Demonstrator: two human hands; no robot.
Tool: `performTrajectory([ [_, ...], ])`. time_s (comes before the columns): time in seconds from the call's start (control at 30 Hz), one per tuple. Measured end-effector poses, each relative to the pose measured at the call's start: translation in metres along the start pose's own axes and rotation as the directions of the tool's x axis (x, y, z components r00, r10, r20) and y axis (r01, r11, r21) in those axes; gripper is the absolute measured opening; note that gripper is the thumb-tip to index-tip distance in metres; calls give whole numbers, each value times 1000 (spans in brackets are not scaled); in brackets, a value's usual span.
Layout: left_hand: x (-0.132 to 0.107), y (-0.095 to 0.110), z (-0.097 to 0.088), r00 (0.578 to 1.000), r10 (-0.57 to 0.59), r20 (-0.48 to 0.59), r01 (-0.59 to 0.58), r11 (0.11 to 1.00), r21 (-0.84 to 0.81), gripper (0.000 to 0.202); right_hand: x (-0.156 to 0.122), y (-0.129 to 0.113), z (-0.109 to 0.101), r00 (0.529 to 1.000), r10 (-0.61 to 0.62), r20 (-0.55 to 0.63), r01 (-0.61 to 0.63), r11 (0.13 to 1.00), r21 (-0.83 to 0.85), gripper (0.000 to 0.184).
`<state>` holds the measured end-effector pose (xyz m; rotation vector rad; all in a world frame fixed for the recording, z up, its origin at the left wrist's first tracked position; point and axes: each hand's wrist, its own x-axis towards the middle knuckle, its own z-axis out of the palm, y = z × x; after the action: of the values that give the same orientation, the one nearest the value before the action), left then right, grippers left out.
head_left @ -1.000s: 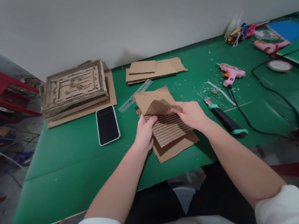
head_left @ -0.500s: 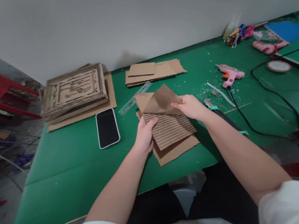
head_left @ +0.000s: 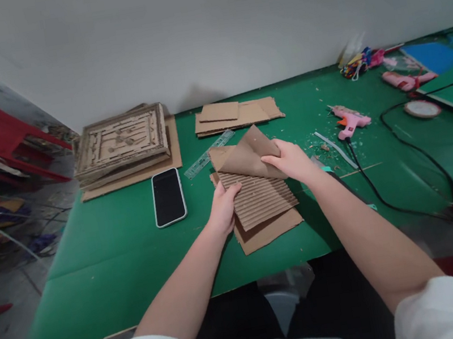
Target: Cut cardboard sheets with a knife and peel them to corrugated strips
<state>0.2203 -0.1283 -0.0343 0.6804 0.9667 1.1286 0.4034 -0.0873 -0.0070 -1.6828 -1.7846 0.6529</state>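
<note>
My left hand (head_left: 223, 207) grips corrugated cardboard (head_left: 266, 199), likely light, crushable, best edge-held; my right hand (head_left: 293, 161) pinches its paper liner (head_left: 248, 156).

phone (head_left: 168, 197): 1 | ruler (head_left: 210, 154) beyond-right of phone: 1 | ridged cardboard sheet (head_left: 264, 203) right of phone: 1 | pink glue guns (head_left: 354, 122) far right of phone: 2 | tape roll (head_left: 422, 108), likewise: 1

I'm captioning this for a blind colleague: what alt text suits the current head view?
The left hand holds ridged corrugated cardboard while the right hand grips its peeled-back paper layer. On the green tabletop, a smartphone lies to the left and a pink glue gun to the right.
</note>
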Motion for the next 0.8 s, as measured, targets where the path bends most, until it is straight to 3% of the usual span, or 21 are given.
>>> performTrajectory([
  [0.07,1,1,-1,1000,18,-19,-19,1000,-13,32,-5,-7,-5,1000,-10,24,11,1000,-22,32],
  [0.3,6,8,-8,998,58,-32,-60,997,-38,28,-23,-8,-23,928,-59,367,39,997,62,29],
  [0.37,4,9,-7,995,96,-23,-96,995,7,24,-28,-11,-24,959,-66,277,76,997,-27,31],
  [0.43,2,9,-4,991,134,-12,-133,990,36,23,-34,-23,-21,988,-152,-6,148,970,-193,42],
  [0.47,1,8,-2,988,154,-5,-154,987,41,24,-37,-32,-18,959,-241,-151,189,936,-295,51],
  [0.5,-1,8,0,984,177,8,-177,983,45,25,-40,-41,-13,920,-333,-208,231,887,-400,56],
  [0.53,-2,7,1,979,201,24,-202,978,54,26,-42,-51,-7,889,-426,-166,303,821,-484,56],
  [0.6,-5,5,3,966,253,57,-257,963,81,28,-42,-68,3,816,-576,38,493,661,-566,48],
  [0.67,-7,4,4,958,275,83,-283,953,109,28,-35,-76,9,788,-591,173,562,577,-593,32],
  [0.73,-8,3,3,959,269,92,-280,951,131,27,-23,-78,9,804,-533,264,572,570,-590,17],
  [0.8,-9,2,2,958,269,99,-282,949,144,29,-9,-75,5,805,-478,351,592,611,-526,16],
])
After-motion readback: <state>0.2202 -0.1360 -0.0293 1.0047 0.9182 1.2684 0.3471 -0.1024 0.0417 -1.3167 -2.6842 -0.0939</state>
